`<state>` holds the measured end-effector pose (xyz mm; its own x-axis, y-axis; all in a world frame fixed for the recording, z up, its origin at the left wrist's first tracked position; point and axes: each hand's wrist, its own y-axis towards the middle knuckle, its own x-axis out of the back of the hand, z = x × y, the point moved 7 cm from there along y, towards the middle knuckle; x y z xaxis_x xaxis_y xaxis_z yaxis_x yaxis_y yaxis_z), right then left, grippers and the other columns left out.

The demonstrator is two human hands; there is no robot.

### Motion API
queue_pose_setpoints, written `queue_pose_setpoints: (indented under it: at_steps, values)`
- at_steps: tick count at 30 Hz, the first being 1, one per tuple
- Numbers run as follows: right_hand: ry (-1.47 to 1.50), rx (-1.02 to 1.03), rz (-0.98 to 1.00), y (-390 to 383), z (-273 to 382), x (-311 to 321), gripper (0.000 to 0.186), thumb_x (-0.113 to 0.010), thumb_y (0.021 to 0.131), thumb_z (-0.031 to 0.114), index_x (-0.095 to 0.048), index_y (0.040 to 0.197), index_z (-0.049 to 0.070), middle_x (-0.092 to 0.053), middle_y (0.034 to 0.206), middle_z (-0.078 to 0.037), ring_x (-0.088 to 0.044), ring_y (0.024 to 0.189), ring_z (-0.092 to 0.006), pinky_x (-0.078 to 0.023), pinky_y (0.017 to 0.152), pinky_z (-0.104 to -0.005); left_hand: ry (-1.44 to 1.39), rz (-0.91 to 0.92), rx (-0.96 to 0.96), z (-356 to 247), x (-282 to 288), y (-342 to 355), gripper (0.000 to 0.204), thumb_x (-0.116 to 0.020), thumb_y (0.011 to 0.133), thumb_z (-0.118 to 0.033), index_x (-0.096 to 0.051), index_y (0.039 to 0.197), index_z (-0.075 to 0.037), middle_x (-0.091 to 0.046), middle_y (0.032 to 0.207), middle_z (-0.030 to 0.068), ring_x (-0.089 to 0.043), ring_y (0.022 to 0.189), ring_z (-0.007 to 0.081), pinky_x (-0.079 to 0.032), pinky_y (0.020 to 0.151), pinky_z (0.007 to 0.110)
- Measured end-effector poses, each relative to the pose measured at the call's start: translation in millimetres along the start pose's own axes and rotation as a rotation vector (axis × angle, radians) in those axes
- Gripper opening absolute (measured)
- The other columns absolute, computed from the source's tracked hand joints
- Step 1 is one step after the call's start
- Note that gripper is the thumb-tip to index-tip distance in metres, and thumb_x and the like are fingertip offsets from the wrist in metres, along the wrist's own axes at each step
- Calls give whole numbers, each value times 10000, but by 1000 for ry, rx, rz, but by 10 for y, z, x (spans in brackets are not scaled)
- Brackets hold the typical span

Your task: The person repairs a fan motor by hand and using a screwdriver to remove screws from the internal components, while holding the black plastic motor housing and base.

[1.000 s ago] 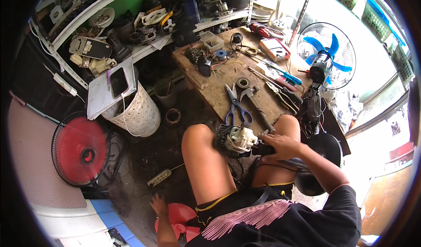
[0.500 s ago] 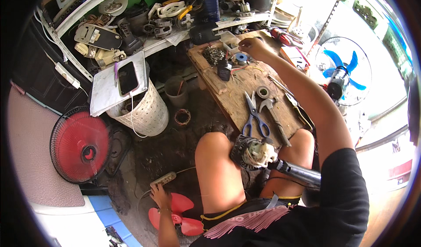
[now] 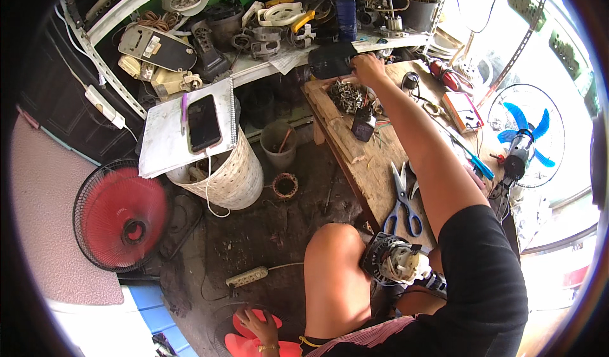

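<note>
My right hand [image 3: 368,69] reaches over the far end of the wooden workbench [image 3: 365,173]. Its fingers curl together against the right end of a dark, rounded object [image 3: 333,61] at the shelf edge; whatever they may hold is hidden. Close below are a pile of small metal screws [image 3: 346,96] and a small black bottle [image 3: 364,125]. Down at the lower left, my left hand [image 3: 257,325] lies with fingers spread over a red fan blade [image 3: 271,319]. Between my legs stands an opened fan motor [image 3: 401,262] with wires exposed.
Blue-handled scissors [image 3: 402,205] lie on the bench. A white basket [image 3: 231,173] bears a notebook and a phone [image 3: 204,123]. On the floor are a power strip [image 3: 247,277] and a copper-wound ring [image 3: 285,185]. A blue-bladed fan [image 3: 525,132] stands right, a red fan [image 3: 124,216] left.
My right hand has shifted left across the bench to the dark object. My left hand has left the power strip for the fan blade. The whole view has shifted.
</note>
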<state>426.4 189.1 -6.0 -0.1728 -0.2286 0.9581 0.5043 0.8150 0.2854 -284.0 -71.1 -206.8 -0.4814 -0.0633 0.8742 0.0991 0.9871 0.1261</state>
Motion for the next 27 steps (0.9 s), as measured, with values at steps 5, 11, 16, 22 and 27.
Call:
queue_pose_setpoints:
  at_steps: [5,11,16,22,27]
  values:
    - [343,107,-181,-396,50,777,207,-638,856,230,-712,1044,184,-693,994,-107,-661,891,-319,-509,778,-426,-212,-245,-213,-888,369,665,343,-658,751,-27,-566,1082,-19,-485,1203,193,-437,1148,370,-344,973,502]
    - [1204,242,-39,-1792,-146,1840,252,-676,887,203,-623,1027,0,-655,889,-72,-620,872,-151,-498,779,-306,-1080,-81,-417,-2484,525,1320,475,-615,894,-139,-425,1312,-17,-485,1273,136,-443,1219,252,-377,1000,395]
    - [1681,260,274,-3198,-17,2191,231,-621,919,176,-617,1079,9,-664,1005,-72,-635,943,-166,-506,888,-349,-1886,863,-354,-3953,521,1258,839,-541,884,-609,-276,1456,-55,-464,1348,135,-461,1205,244,-371,1018,414]
    - [1400,7,181,-4026,-277,2334,409,-636,913,194,-516,1255,5,-622,1096,-81,-614,966,-160,-501,840,-306,-2403,1512,365,-4518,685,675,377,-456,1004,-282,-503,1294,-45,-553,1316,130,-518,1226,285,-419,1045,476]
    - [1220,170,-236,-4217,-474,3261,956,-824,677,474,-373,1391,26,-441,1371,-140,-472,1229,-218,-444,945,-327,-2366,1522,202,-4494,799,544,419,-519,977,-216,-447,1320,13,-560,1294,163,-564,1182,277,-455,1050,440]
